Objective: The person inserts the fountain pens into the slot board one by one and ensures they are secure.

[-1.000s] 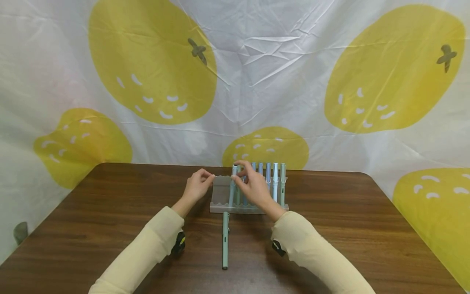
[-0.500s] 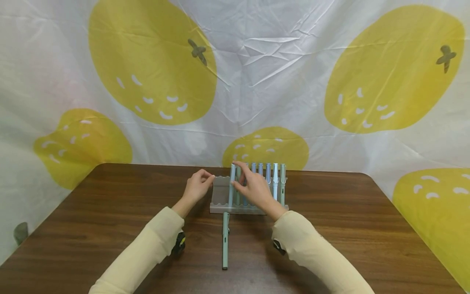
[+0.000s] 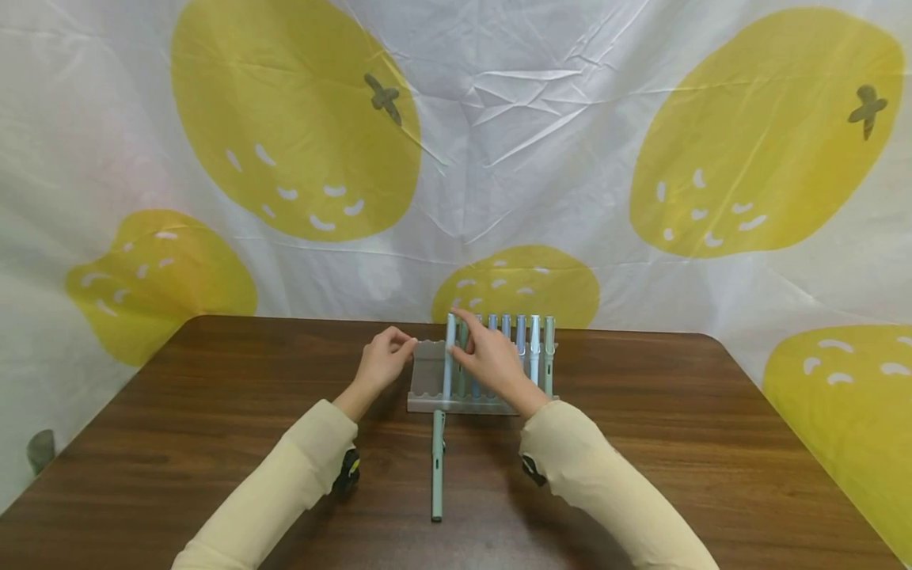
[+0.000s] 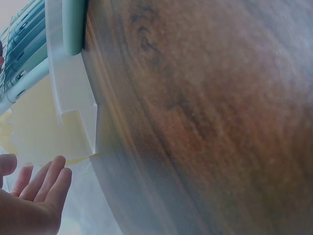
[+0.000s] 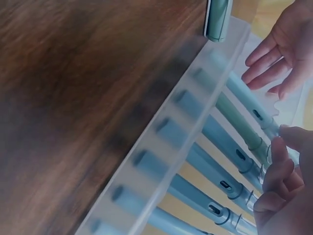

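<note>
A clear pen rack stands toward the table's far side, with several capped pens leaning in its slots. My left hand pinches the rack's upper left corner between thumb and index finger. At the leftmost filled slot, my right hand holds the cap end of a light-blue pen, index finger near the top and thumb on the side. That pen's lower end sits in the rack's front lip, seen in the right wrist view. A green pen lies on the table before the rack, pointing toward it.
To the right of the held pen, the row includes a white-blue pen and a green end pen. The brown wooden table meets a lemon-patterned cloth behind. Slots left of the held pen show no pens.
The light-blue pen's top has shifted slightly left and its clip has turned out of sight. My right hand has moved a little left with it. The left hand stays at the rack's corner.
</note>
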{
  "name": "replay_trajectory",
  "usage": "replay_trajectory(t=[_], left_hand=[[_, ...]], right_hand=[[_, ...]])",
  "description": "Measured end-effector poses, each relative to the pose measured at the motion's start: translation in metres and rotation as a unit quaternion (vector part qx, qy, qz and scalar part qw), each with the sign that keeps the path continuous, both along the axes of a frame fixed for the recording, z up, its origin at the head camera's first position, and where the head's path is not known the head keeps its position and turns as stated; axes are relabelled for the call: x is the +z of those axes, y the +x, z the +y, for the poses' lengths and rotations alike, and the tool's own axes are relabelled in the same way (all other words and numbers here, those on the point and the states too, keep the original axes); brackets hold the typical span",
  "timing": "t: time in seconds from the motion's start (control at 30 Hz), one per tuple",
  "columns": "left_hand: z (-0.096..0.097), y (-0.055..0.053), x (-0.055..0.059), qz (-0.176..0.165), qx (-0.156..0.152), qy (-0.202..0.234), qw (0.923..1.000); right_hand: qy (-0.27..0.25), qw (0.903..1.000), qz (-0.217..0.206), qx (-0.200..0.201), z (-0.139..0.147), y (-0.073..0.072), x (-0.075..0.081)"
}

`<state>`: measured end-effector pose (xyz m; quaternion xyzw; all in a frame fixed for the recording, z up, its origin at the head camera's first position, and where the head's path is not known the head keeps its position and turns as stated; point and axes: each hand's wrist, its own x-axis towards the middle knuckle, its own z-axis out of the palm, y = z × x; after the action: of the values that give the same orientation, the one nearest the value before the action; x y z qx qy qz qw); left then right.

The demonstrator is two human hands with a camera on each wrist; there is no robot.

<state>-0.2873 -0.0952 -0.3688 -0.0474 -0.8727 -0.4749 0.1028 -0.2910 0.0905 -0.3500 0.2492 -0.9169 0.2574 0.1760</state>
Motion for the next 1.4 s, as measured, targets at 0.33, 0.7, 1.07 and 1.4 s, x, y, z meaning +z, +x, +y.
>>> replay_trajectory(t=[0.33, 0.7, 1.07, 1.4], left_hand=[[0.001, 0.001, 0.002, 0.004, 0.000, 0.001, 1.0000], [0.001, 0.001, 0.003, 0.007, 0.005, -0.003, 1.0000], [0.000, 0.000, 0.001, -0.002, 0.002, 0.000, 1.0000], [-0.001, 0.002, 0.000, -0.003, -0.006, 0.005, 1.0000]], right_hand=[[0.030, 0.9990, -0.014, -0.030, -0.005, -0.002, 0.004], [0.049, 0.9974, -0.026, -0.046, -0.007, -0.004, 0.006], [0.033, 0.9987, -0.015, -0.035, -0.006, 0.000, 0.005], [-0.004, 0.9993, 0.037, -0.009, 0.001, 0.008, 0.001]])
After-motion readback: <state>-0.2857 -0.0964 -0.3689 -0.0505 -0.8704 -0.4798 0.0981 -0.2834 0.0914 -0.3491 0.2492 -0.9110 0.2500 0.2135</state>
